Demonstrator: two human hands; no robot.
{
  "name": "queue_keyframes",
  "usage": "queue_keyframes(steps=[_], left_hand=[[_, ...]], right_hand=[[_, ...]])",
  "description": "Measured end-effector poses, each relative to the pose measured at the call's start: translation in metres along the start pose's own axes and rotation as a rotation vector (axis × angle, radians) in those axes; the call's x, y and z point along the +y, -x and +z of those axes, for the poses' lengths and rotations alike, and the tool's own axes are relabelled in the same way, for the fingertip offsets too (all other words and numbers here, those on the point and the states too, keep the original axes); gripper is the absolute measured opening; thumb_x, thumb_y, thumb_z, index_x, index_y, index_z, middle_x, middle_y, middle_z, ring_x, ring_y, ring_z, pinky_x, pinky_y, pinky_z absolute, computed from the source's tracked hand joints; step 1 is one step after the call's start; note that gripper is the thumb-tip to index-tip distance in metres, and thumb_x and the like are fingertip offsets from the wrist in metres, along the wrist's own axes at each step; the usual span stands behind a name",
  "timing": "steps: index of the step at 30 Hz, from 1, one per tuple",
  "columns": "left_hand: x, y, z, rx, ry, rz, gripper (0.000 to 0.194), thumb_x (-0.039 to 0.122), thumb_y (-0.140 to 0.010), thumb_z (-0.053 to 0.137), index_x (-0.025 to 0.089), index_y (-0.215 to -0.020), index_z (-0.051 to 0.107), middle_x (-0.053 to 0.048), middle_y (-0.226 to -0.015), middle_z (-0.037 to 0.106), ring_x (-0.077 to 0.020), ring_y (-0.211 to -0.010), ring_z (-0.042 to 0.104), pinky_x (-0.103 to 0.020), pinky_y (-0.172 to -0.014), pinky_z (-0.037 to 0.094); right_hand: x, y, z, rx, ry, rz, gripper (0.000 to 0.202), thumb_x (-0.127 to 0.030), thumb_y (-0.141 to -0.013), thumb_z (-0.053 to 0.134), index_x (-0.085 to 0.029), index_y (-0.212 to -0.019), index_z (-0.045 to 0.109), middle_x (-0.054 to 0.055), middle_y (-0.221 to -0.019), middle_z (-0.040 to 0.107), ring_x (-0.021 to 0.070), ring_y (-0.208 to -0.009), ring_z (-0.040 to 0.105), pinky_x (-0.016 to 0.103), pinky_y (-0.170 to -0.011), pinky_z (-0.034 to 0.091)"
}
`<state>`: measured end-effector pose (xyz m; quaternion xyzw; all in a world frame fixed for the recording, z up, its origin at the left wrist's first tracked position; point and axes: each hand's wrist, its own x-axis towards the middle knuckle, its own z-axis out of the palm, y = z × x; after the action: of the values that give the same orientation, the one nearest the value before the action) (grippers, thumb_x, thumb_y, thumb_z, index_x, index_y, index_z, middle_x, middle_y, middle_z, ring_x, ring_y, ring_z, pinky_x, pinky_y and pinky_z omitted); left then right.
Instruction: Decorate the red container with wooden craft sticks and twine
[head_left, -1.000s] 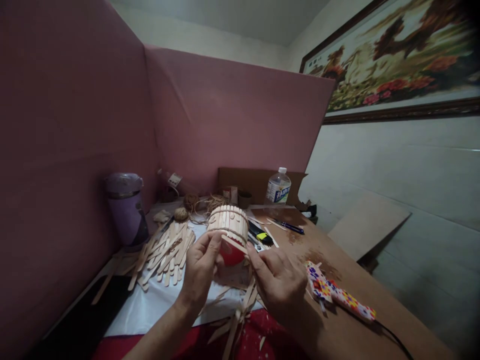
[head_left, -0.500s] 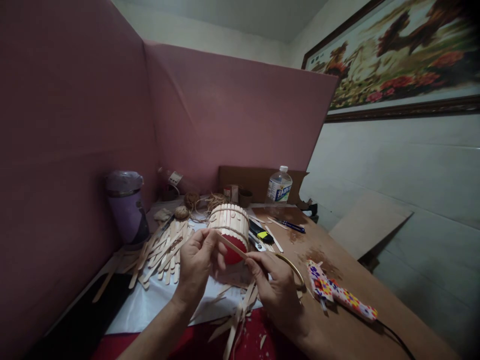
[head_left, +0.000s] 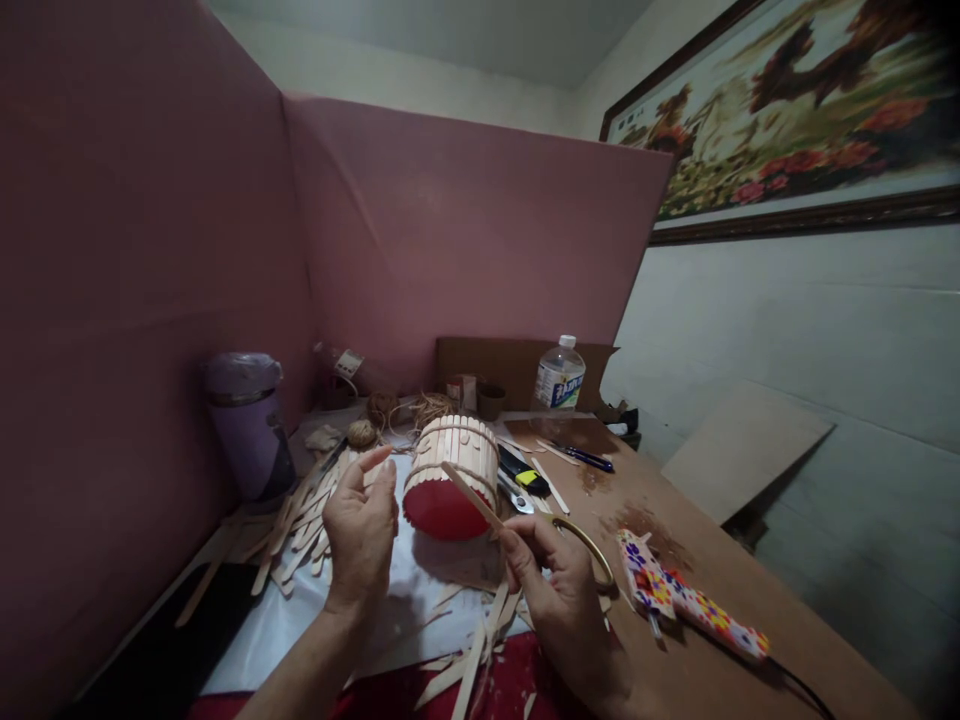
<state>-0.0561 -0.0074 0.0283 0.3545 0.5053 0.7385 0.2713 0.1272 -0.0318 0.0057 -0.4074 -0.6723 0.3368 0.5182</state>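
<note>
Head view, both bare hands before a stave-sided wooden drum. The right hand point(head_left: 559, 590) has its grip pinched on the lower end of a flat wooden stick point(head_left: 469, 490), between thumb and fingers; the stick slants up and leftward from that grip, its far end in front of the drum point(head_left: 459, 438). The drum lies on its side just beyond the grip, ringed by two cords, its red end point(head_left: 448, 510) toward the person. The left hand point(head_left: 364, 530), to the left of the grip, is empty, thumb and fingers loosely parted, beside a heap of sticks point(head_left: 300, 525).

Lettering: beyond the grip, toward the back of the desk point(head_left: 697, 540), a clear bottle point(head_left: 560, 385) with a white cap bears a blue-and-white label with large pale characters, too blurred to read with certainty. Farther left, a pale label point(head_left: 349, 362) on a transparent container and a small red-and-white box point(head_left: 461, 390) carry print too fine to resolve. Above and right of the grip, the framed picture point(head_left: 817, 130) shows small dark marks at its upper left, likewise illegible. Right of the grip lie a gold-coloured loop handle point(head_left: 591, 545), just beside the hand, and a flower-patterned glue gun point(head_left: 694, 602).
</note>
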Motion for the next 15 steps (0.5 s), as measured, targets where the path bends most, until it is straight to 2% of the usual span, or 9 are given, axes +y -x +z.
queue_keyframes(steps=[3, 6, 8, 10, 12, 15], left_hand=[[0.0, 0.001, 0.0, -0.019, -0.033, 0.009, 0.037, 0.034, -0.068, 0.069, 0.016, -0.1, 0.065, 0.011, -0.043, 0.035, -0.0047, -0.038, 0.028, -0.017, -0.038, 0.021], [0.004, 0.007, 0.002, -0.058, -0.018, 0.061, 0.036, 0.03, -0.064, 0.073, 0.018, -0.098, 0.066, 0.006, -0.058, 0.05, -0.0055, -0.048, 0.04, -0.016, -0.043, 0.031], [0.006, 0.016, 0.004, -0.157, 0.025, 0.017, 0.032, 0.033, -0.068, 0.071, 0.019, -0.096, 0.068, 0.0, -0.074, 0.062, -0.0081, -0.056, 0.049, -0.018, -0.049, 0.038], [0.009, 0.025, 0.006, -0.298, 0.064, -0.085, 0.027, 0.037, -0.074, 0.065, 0.019, -0.094, 0.07, -0.003, -0.079, 0.066, -0.0109, -0.064, 0.056, -0.018, -0.053, 0.042], [0.01, 0.033, 0.01, -0.451, 0.059, -0.172, 0.025, 0.038, -0.074, 0.066, 0.017, -0.087, 0.072, -0.004, -0.073, 0.067, -0.0118, -0.063, 0.057, -0.018, -0.053, 0.043], [0.009, 0.038, 0.014, -0.551, 0.082, -0.281, 0.027, 0.041, -0.07, 0.069, 0.015, -0.078, 0.071, -0.001, -0.056, 0.061, -0.0086, -0.048, 0.05, -0.017, -0.043, 0.038]], right_hand=[[-0.001, 0.002, 0.001, -0.016, -0.053, 0.06, 0.027, -0.041, -0.089, 0.048, -0.017, -0.078, 0.057, -0.006, -0.052, 0.044, 0.0088, -0.048, 0.044, 0.019, -0.048, 0.034], [-0.001, 0.002, 0.001, -0.043, -0.092, 0.097, 0.028, -0.042, -0.091, 0.045, -0.018, -0.081, 0.055, -0.006, -0.053, 0.044, 0.0087, -0.049, 0.044, 0.019, -0.049, 0.034], [-0.001, 0.003, 0.001, -0.083, -0.109, 0.1, 0.029, -0.043, -0.092, 0.042, -0.017, -0.085, 0.054, -0.005, -0.054, 0.045, 0.0089, -0.049, 0.044, 0.02, -0.049, 0.034], [0.0, 0.003, 0.003, -0.107, -0.114, 0.098, 0.031, -0.044, -0.092, 0.041, -0.017, -0.088, 0.055, -0.005, -0.053, 0.046, 0.0091, -0.048, 0.045, 0.02, -0.049, 0.034], [0.0, 0.004, 0.005, -0.108, -0.105, 0.094, 0.032, -0.044, -0.092, 0.041, -0.017, -0.088, 0.056, -0.005, -0.052, 0.047, 0.0094, -0.047, 0.045, 0.021, -0.049, 0.034], [0.001, 0.006, 0.009, -0.126, -0.095, 0.084, 0.031, -0.044, -0.092, 0.042, -0.017, -0.085, 0.056, -0.004, -0.053, 0.048, 0.0099, -0.048, 0.048, 0.021, -0.05, 0.036]])
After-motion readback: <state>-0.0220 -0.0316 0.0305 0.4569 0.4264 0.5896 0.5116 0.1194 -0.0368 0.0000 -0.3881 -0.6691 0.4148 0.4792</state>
